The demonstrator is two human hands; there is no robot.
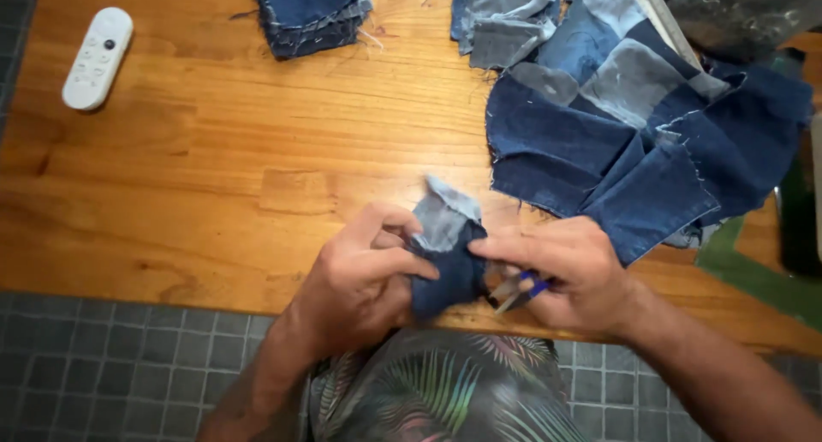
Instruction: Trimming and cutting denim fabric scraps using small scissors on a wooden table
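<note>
1. Now the left hand (pixel 364 275) pinches a small denim piece (pixel 445 258), dark blue with a paler patch on top; the fingers are closed tightly on its left edge.
2. The right hand (pixel 574 275) grips the same piece from the right side, and it also keeps a small tool with a blue handle (pixel 522 289) under the fingers, maybe snips.
3. The denim piece is held just above the near edge of the wooden table (pixel 214 168).
4. A large patchwork of joined denim squares (pixel 634 142) lies right of the piece, so much joining looks done already.
5. Far beyond the piece, a stack of dark squares (pixel 308 14) and some grey-blue scraps (pixel 501 18) wait loose.
6. No container is visible; a white remote (pixel 97 58) lies far left.
</note>
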